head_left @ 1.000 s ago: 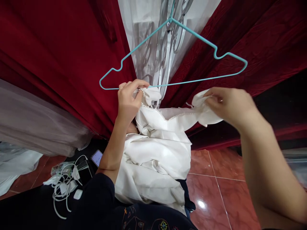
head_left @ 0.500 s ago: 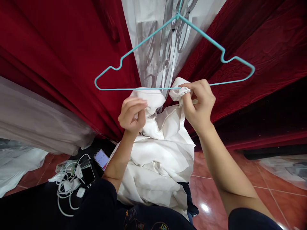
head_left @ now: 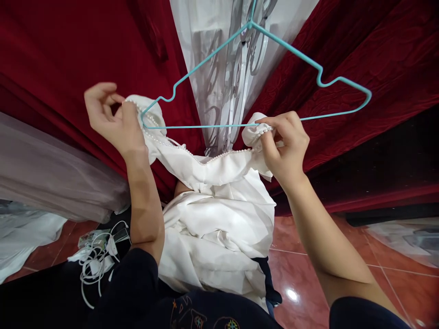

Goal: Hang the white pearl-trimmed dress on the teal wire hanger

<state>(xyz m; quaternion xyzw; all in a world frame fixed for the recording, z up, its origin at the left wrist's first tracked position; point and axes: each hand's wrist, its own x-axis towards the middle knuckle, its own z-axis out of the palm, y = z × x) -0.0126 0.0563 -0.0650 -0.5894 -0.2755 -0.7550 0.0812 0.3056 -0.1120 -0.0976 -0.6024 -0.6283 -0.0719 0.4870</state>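
A white dress point(head_left: 219, 214) with pearl beading along its neckline lies over my lap, its top lifted toward a light-blue hanger point(head_left: 202, 126). My left hand point(head_left: 111, 116) pinches the beaded edge of one puffy sleeve, at the hanger's left end; that end passes in front of the sleeve fabric. At the hanger's bottom bar, my right hand point(head_left: 286, 141) is closed on the other sleeve's beaded edge and touches or nearly touches the bar. Between the two hands the beaded neckline is stretched out in a shallow dip. My right fingertips are partly hidden in the cloth.
Red curtains point(head_left: 85, 59) hang on both sides, with a white metal frame point(head_left: 236, 82) and pale cloth between them. To the left, tangled white cables point(head_left: 98, 262) lie on a black surface point(head_left: 41, 297). Reddish floor tiles point(head_left: 298, 269) show at right.
My left hand has moved left and up with its sleeve, spreading the neckline wide. My right hand stays nearly in place. The hanger's left end now overlaps the left sleeve.
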